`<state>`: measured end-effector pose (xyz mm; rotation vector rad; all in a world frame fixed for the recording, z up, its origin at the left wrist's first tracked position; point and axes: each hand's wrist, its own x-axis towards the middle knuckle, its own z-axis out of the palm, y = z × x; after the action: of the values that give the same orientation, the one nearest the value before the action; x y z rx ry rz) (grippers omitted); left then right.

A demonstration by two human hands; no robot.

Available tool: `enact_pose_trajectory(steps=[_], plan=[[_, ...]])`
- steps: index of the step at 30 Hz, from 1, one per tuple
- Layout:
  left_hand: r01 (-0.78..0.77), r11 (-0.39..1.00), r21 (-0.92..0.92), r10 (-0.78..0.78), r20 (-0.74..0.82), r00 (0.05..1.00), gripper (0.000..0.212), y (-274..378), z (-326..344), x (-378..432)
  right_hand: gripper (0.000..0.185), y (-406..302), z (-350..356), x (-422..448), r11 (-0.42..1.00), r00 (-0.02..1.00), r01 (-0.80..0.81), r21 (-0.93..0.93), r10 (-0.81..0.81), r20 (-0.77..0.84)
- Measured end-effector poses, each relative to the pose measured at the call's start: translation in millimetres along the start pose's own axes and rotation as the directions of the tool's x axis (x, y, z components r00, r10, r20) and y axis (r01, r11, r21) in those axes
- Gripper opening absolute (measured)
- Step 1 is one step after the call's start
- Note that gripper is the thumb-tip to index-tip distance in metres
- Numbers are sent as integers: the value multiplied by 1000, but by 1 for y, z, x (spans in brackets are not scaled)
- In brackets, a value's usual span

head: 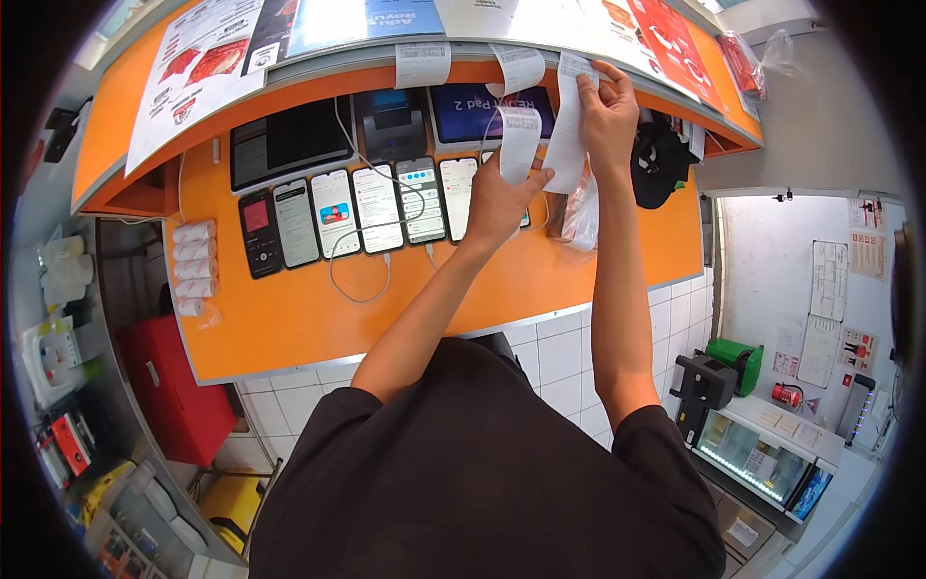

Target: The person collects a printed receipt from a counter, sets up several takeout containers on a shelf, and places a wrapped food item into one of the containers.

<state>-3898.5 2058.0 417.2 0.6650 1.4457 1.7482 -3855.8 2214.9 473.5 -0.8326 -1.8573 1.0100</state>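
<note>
My right hand [610, 119] pinches a long printed paper receipt [566, 148] by its upper part, just below the edge of the raised shelf. A shorter, curling receipt [519, 141] is in my left hand [499, 199], whose fingertips also reach the lower end of the long one. Two more receipts, one on the left [422, 65] and one in the middle [519, 69], hang from the shelf edge. Beneath my hands stands a row of lit smartphones, among them a white-screened phone [377, 208]; my left hand partly covers the rightmost ones.
Behind the phones are a large dark tablet [289, 148], a black receipt printer [393, 124] and a tablet box [463, 116]. White cables [359, 298] loop over the orange counter [289, 326]. Paper rolls [195, 269] line its left side. A plastic-wrapped packet [577, 217] and black cap [660, 163] lie right.
</note>
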Motion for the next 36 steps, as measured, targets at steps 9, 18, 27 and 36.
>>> enact_pose_trajectory(steps=[9,18,27,36], plan=[[63,972,-225,-65,-1,998,32,-15,8,-20,23,3,15,2,863,934,277,-422,-344,-91],[115,982,-148,-114,14,993,33,-37,0,-51,35,1,16,-12,535,811,464,-706,-576,97],[236,969,-70,-229,88,969,34,-50,1,-86,42,-3,16,-18,483,832,432,-761,-539,131],[350,869,-350,-291,211,933,55,-27,-8,-86,45,-17,5,-33,649,905,357,-672,-419,76]])
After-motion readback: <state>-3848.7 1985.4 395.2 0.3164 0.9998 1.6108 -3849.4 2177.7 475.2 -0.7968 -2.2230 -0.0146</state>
